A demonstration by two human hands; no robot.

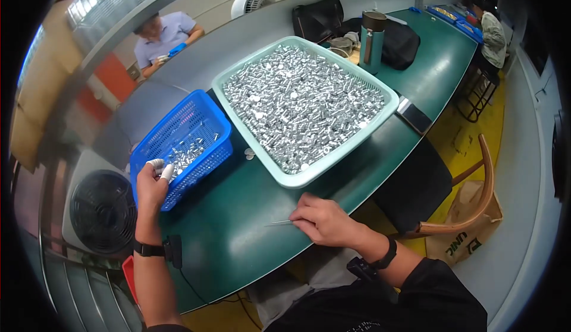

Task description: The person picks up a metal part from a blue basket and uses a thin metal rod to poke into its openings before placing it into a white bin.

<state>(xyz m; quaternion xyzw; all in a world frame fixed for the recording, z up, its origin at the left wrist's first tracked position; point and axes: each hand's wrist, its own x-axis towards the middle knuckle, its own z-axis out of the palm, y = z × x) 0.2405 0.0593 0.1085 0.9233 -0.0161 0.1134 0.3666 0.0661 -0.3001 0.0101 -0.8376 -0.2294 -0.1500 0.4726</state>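
My left hand (pixel 153 184) is over the near rim of a blue plastic basket (pixel 221 147), white covers on the thumb and a fingertip. Its thumb and forefinger stand apart, and I see nothing between them. Small silvery metal parts (pixel 189 152) lie loose in the bottom of that basket. Above the near table edge, my right hand (pixel 324 220) pinches a thin, straight metal tool (pixel 278 222) whose slender end points left. A large pale green basket (pixel 291 180) full of similar small metal parts (pixel 303 103) sits beyond my hands.
A couple of small discs (pixel 249 153) lie between the baskets on the green table (pixel 238 237). A phone (pixel 414 115), a tumbler (pixel 372 41) and dark bags (pixel 318 19) stand near the large basket. A fan (pixel 103 210) is at left, a chair (pixel 458 213) at right. A co-worker (pixel 166 40) sits across the partition.
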